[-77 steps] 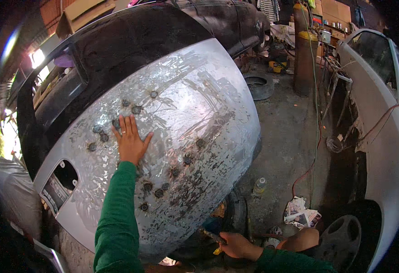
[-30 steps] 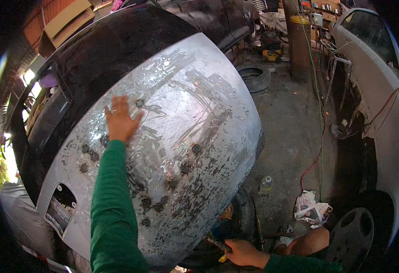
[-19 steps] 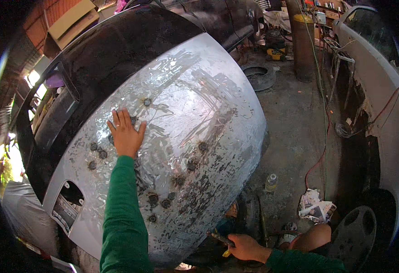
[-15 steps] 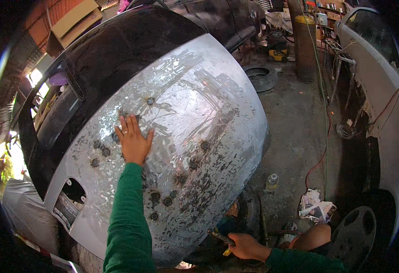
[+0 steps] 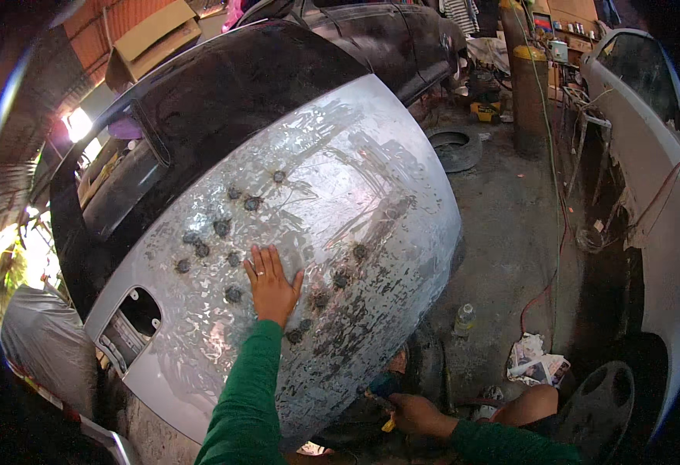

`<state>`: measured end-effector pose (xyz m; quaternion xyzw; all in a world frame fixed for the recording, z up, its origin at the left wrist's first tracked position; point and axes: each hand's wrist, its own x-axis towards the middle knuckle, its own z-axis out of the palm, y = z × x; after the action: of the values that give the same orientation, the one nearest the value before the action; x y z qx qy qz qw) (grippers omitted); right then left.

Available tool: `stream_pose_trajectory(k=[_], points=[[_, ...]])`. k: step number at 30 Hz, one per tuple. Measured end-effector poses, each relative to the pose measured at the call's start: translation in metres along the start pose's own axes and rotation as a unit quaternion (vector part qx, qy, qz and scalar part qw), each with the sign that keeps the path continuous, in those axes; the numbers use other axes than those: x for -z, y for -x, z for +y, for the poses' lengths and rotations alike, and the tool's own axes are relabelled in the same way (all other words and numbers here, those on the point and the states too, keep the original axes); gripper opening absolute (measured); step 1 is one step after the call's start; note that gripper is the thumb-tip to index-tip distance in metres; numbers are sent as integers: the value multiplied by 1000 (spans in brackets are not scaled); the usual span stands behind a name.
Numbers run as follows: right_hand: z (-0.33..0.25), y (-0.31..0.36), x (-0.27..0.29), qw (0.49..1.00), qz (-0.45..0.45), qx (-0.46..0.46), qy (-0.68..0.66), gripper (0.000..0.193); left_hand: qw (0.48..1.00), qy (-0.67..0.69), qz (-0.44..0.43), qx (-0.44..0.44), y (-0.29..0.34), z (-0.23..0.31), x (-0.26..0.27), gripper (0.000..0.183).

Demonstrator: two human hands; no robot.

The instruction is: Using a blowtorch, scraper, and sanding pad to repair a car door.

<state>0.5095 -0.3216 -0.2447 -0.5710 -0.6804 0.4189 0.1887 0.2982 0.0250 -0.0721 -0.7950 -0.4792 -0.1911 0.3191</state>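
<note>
A grey car door panel point(image 5: 340, 194), scuffed and mottled, fills the middle of the head view. Several dark round scorched spots point(image 5: 222, 227) mark its surface. My left hand point(image 5: 272, 288) lies flat on the panel among these spots, fingers stretched out and holding nothing. Beyond the panel's upper edge is the black window part point(image 5: 223, 85). Low on the right, off the panel's near edge, my right hand point(image 5: 417, 415) is closed around a stick-like tool point(image 5: 377, 399) with a yellow part below; its exact kind is unclear.
A handle opening point(image 5: 140, 311) cuts the panel's left end. Right of the panel, a clear bottle point(image 5: 464, 319), crumpled newspaper point(image 5: 537, 360) and a tyre point(image 5: 454, 149) rest on the floor. A hose point(image 5: 563, 232) runs past a tall cylinder point(image 5: 529, 101). Another grey car point(image 5: 657, 186) stands far right.
My left hand has slid right and nearer across the panel, uncovering dark spots farther up. The view has shifted slightly. My right hand keeps its hold on the tool, which now shows less.
</note>
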Motion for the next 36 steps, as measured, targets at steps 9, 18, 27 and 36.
stream_pose_trajectory(k=[9,18,27,36], points=[[11,0,-5,999,27,27,-21,53,997,4,-70,-11,71,28,12,94],[19,6,-5,997,-32,-6,-70,59,997,-11,-66,-38,30,-8,8,95],[-16,11,26,983,-109,-105,-104,69,994,-61,23,87,-190,-74,10,98],[-8,1,24,976,-137,-131,-104,68,988,-80,86,97,-225,-67,0,101]])
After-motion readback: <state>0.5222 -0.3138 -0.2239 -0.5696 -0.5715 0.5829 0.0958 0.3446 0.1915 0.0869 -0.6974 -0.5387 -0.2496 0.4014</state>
